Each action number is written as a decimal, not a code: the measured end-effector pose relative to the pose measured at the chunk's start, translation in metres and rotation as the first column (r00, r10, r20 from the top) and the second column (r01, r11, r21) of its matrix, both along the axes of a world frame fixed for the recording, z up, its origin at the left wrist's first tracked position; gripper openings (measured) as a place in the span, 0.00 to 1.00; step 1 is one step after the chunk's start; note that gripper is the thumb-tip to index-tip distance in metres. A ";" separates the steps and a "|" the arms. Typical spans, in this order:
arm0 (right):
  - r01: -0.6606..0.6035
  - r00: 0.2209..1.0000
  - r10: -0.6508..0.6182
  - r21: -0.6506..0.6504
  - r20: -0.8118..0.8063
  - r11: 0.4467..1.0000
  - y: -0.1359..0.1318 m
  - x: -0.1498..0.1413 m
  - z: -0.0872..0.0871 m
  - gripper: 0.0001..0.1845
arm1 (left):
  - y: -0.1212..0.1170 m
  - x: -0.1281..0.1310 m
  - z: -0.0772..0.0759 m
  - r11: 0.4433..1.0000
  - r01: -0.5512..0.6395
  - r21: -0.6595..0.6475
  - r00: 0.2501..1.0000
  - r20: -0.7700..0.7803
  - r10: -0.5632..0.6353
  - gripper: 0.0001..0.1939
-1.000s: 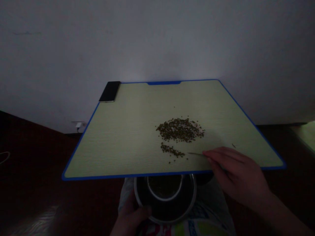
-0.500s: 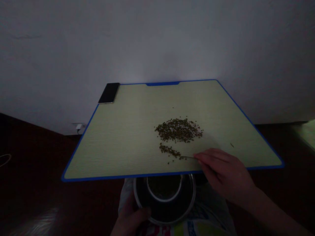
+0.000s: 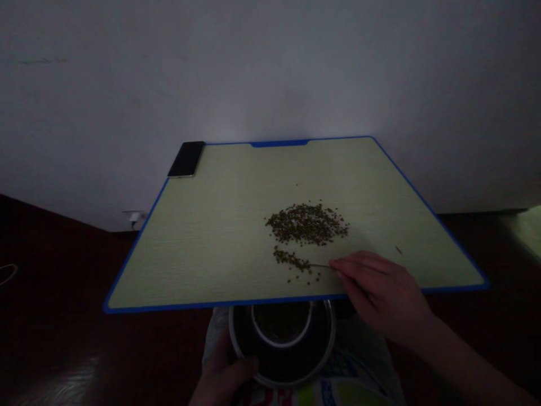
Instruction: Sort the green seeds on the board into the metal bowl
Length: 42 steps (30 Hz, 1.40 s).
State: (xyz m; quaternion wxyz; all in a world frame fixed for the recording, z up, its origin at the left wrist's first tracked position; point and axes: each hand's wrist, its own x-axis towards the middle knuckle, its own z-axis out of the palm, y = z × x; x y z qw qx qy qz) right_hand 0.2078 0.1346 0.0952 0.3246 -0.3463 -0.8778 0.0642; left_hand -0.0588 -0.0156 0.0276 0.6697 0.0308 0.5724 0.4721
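Observation:
My right hand [image 3: 380, 290] pinches a thin stick-like tool [image 3: 320, 265], its kind too dim to tell. The tool's tip touches a small row of greenish-brown grains [image 3: 291, 259] near the front of the table. Just behind that row lies a larger heap of the same grains [image 3: 307, 224], and a few strays are scattered in front. Below the table edge, my left hand [image 3: 230, 375] grips the rim of a metal bowl [image 3: 284, 372] on the lap, thumb over the near left side. Inside the bowl sits a smaller round container [image 3: 281, 343], its dark contents unclear.
The pale tabletop [image 3: 211, 237] has a blue edge and stands against a white wall [image 3: 270, 67]. A dark phone [image 3: 186, 159] lies at its back left corner. A small sliver [image 3: 398, 250] rests right of the heap. A plug [image 3: 135, 217] sits in the wall socket.
My right hand has shifted slightly up and left with the tool. One grain has come away from the row's right end toward the table's front edge. The left hand stays on the bowl.

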 end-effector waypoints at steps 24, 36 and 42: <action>-0.093 0.995 0.092 0.011 0.034 0.996 -0.001 -0.010 -0.001 0.16 | 0.002 -0.001 0.005 1.000 0.026 -0.009 0.999 -0.019 -0.026 0.42; -0.065 0.998 0.064 -0.070 -0.018 0.995 -0.001 -0.008 0.005 0.15 | 0.001 -0.001 0.003 0.999 0.036 0.003 0.999 -0.022 -0.036 0.42; -0.110 0.994 0.108 -0.060 -0.032 0.992 -0.002 -0.019 0.001 0.14 | -0.001 -0.001 0.000 0.999 0.024 -0.021 1.000 -0.008 -0.025 0.46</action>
